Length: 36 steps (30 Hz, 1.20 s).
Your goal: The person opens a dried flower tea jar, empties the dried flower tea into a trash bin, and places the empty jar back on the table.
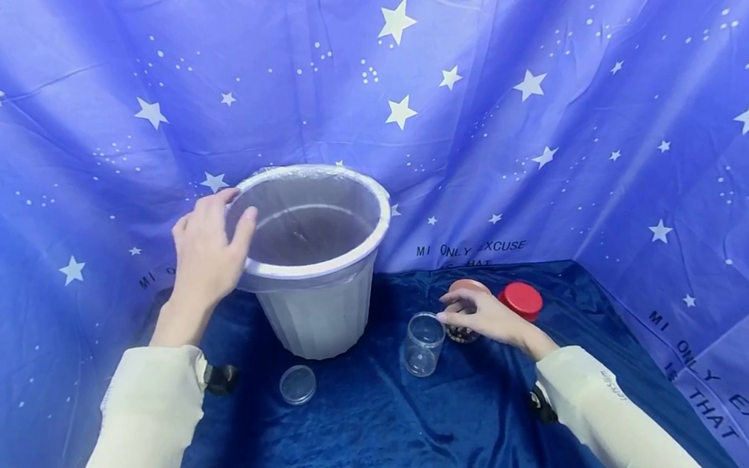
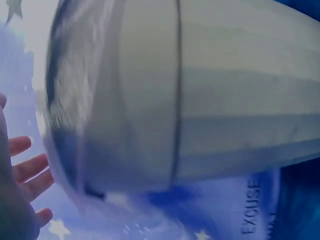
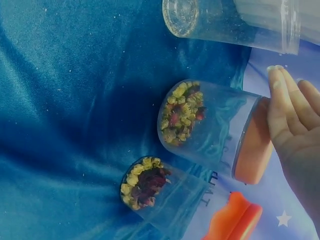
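The white bucket [image 1: 316, 269] stands upright at the back of the dark blue velvet cloth [image 1: 378, 427], its ribbed sides tapering downward and a clear plastic liner [image 1: 309, 221] stretched over its broad rim. The starry blue backdrop [image 1: 537, 101] behind it carries black print, of which "MI ONLY EXCUSE" and "THAT" can be read (the rest is lost in folds). The left hand [image 1: 207, 252] rests against the bucket's left rim, fingers straight and loosely spread, thumb laid over the edge. The right hand [image 1: 485, 315] reaches over the orange-lidded jar [image 1: 463, 291] of dried flowers, fingers extended and relaxed, fingertips near the open clear jar [image 1: 423, 344]. A red-lidded jar [image 1: 521, 300] stands just beside, and a clear lid [image 1: 297, 384] lies before the bucket.
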Each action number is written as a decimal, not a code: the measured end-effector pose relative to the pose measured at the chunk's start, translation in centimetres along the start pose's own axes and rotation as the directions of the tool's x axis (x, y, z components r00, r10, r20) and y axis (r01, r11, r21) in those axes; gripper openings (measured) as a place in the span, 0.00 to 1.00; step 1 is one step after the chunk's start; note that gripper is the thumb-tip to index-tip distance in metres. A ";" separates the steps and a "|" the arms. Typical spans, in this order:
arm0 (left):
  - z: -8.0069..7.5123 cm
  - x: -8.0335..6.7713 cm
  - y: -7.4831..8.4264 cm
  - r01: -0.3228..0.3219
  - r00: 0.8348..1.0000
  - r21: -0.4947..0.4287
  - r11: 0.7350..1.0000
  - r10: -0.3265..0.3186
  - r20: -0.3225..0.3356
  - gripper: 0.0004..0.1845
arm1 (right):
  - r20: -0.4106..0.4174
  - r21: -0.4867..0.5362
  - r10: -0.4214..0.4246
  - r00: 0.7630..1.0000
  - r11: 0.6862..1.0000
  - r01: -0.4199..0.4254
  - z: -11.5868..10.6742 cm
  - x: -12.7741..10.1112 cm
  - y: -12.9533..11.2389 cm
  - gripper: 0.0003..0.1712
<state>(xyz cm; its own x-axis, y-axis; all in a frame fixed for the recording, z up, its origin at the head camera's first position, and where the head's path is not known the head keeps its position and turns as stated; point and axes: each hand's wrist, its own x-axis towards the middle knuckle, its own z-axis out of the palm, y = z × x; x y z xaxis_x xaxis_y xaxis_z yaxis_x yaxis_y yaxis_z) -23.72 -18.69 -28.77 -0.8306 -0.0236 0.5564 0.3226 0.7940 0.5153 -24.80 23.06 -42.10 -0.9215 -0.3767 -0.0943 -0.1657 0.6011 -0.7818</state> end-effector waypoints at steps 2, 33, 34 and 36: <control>0.3 0.0 0.9 -0.059 0.997 0.049 0.997 0.057 0.046 0.29 | -0.030 -0.043 -0.023 0.999 0.999 0.022 -0.2 0.0 0.1 0.27; 6.1 -4.0 11.0 -0.606 0.794 0.228 0.762 0.562 0.232 0.30 | -0.194 -0.238 -0.020 0.981 0.971 -0.027 -3.7 -0.7 1.4 0.24; 6.4 -4.1 11.2 -0.612 0.789 0.224 0.759 0.565 0.241 0.30 | -0.200 -0.247 -0.021 0.980 0.968 -0.030 -3.7 -0.7 1.5 0.25; 7.0 -4.5 11.4 -0.621 0.781 0.223 0.752 0.568 0.260 0.30 | -0.202 -0.270 -0.024 0.979 0.962 -0.032 -3.8 -0.7 1.5 0.27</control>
<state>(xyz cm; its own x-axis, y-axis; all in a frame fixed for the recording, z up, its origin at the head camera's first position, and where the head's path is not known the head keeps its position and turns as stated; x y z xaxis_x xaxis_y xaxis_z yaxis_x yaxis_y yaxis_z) -19.50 -5.24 -29.92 -0.5836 0.5901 0.5578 0.6567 0.7470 -0.1032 -25.75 26.89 -40.90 -0.9692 -0.2408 0.0515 -0.2249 0.7805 -0.5832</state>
